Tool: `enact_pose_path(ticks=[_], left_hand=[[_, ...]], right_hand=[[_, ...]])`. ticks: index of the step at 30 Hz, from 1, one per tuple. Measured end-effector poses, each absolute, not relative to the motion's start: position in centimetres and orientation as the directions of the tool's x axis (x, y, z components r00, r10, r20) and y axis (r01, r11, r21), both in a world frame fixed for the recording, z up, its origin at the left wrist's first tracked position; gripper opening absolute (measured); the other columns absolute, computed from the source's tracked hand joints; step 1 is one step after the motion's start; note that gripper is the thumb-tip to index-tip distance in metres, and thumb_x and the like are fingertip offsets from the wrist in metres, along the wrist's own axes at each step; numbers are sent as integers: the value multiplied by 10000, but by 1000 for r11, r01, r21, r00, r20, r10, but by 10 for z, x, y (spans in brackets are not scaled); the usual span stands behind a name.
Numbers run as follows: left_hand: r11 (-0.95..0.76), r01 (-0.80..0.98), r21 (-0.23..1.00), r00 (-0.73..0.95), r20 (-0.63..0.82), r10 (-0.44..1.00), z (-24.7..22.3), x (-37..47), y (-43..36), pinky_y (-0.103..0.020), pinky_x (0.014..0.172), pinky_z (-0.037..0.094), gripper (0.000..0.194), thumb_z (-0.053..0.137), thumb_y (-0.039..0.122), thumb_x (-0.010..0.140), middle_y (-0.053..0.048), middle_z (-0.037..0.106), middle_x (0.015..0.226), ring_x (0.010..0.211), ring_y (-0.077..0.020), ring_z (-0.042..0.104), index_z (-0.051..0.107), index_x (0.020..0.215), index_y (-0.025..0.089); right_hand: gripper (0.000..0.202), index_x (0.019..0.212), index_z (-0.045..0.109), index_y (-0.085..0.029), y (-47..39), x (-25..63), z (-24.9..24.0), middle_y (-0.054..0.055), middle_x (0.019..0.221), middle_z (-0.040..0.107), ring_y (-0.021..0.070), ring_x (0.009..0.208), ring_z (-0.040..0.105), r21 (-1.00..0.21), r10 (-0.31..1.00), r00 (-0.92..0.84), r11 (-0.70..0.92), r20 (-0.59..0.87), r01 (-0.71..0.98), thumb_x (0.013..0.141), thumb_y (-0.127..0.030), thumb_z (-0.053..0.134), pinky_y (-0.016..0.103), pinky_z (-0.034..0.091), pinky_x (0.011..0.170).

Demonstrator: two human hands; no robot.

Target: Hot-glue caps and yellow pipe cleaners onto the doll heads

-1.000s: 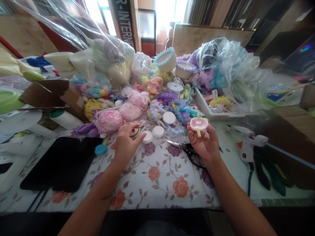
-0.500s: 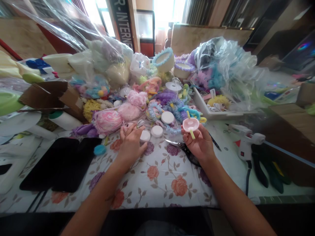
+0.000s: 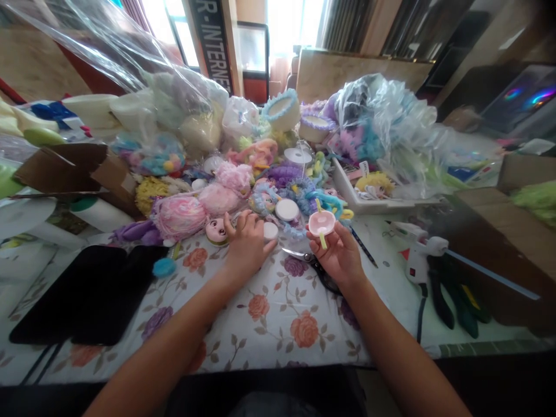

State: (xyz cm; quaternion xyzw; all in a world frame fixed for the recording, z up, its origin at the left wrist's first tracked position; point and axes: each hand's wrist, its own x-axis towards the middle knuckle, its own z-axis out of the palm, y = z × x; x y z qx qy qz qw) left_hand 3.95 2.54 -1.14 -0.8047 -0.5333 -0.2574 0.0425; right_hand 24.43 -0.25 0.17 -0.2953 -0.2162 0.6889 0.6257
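Note:
In my right hand [image 3: 341, 253] is a small pink oval dish-like piece [image 3: 322, 222], with a pale yellow strip sticking out above and below it. My fingers and thumb hold it from below and the side. My left hand [image 3: 245, 246] reaches over the tabletop with its fingers apart, its thumb beside a white round disc [image 3: 270, 231]. Whether the fingers touch the disc is hard to see. Another white disc [image 3: 287, 209] lies just behind. Left of my fingers is a doll face piece [image 3: 216, 231]. Scissors [image 3: 319, 266] lie partly under my right hand.
Pink yarn [image 3: 180, 216] and colourful plush pieces pile up at the back. Two black tablets [image 3: 87, 295] and a blue round piece [image 3: 164, 267] are at left. A glue gun [image 3: 419, 255], pliers [image 3: 441, 295], a pencil [image 3: 365, 246] and a cardboard box [image 3: 486, 220] are at right.
My left hand has shifted right across the white discs, covering one and uncovering the doll face piece. My right hand still holds the pink piece. The view has shifted slightly.

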Motion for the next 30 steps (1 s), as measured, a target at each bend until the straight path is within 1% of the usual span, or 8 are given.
enact_pose_path(ticks=[4, 7, 9, 12, 15, 21, 26, 30], left_hand=[[-481, 823, 302, 276, 527, 804, -9, 39, 24, -595, 1145, 121, 307, 669, 292, 750, -190, 608, 1148, 1270, -384, 436, 612, 1012, 143], [-510, 686, 519, 166, 571, 804, -5, 32, 16, -486, 1092, 330, 386, 679, 260, 735, -139, 600, 1189, 1237, -323, 487, 557, 1094, 184], [-430, 521, 737, 42, 481, 876, -3, 28, 10, -399, 940, 478, 427, 717, 275, 716, -99, 595, 1180, 1103, -275, 580, 536, 1098, 215], [-208, 193, 959, 6, 210, 978, -1, 26, 3, -277, 732, 538, 512, 777, 302, 669, -61, 593, 1129, 921, -198, 637, 523, 1106, 220], [-96, 38, 995, 89, 92, 992, 1, 27, -1, -241, 738, 541, 550, 782, 295, 677, -58, 601, 1146, 943, -180, 628, 533, 1161, 214], [-161, 18, 987, 162, 156, 974, 5, 28, -7, -251, 780, 545, 540, 766, 267, 708, -103, 575, 1286, 1062, -234, 611, 576, 1209, 206], [-15, -170, 985, 219, 52, 974, -1, 25, -4, -280, 672, 574, 460, 630, 390, 843, -55, 604, 1252, 876, -185, 628, 592, 1287, 279], [120, -347, 930, 297, -12, 955, -5, 23, 1, -301, 672, 592, 411, 587, 403, 878, -46, 613, 1223, 873, -173, 613, 613, 1275, 299]], right_hand=[[275, 927, 689, -203, -5, 240, 3, 30, 881, 748, 173, 757, 715, -702, 990, -76, -137, -119, -699, 722, -378, 741, 223, 584, 616], [323, 1003, 703, -195, -7, 235, -2, 46, 914, 738, 181, 784, 702, -776, 986, -146, -154, -81, -612, 747, -393, 719, 254, 582, 668], [340, 1042, 699, -199, -8, 231, -7, 46, 918, 727, 184, 792, 690, -829, 981, -185, -145, -50, -541, 745, -361, 731, 286, 580, 687], [389, 1070, 690, -220, -11, 224, -12, 33, 916, 721, 185, 804, 680, -877, 974, -221, -143, -43, -459, 699, -293, 783, 310, 573, 696], [405, 1069, 692, -223, -14, 219, -13, 30, 923, 723, 175, 809, 672, -905, 970, -240, -146, -51, -399, 681, -265, 803, 292, 558, 700], [402, 1062, 695, -237, -17, 216, -10, 25, 948, 722, 167, 795, 656, -920, 975, -216, -137, -59, -368, 675, -267, 803, 271, 538, 665], [405, 1075, 697, -244, -15, 218, -14, 35, 991, 725, 180, 850, 665, -895, 976, -215, -135, -45, -425, 686, -273, 803, 301, 554, 726], [380, 1075, 700, -244, -14, 219, -17, 35, 984, 729, 176, 827, 674, -887, 975, -218, -141, -47, -440, 707, -268, 792, 306, 556, 734]])
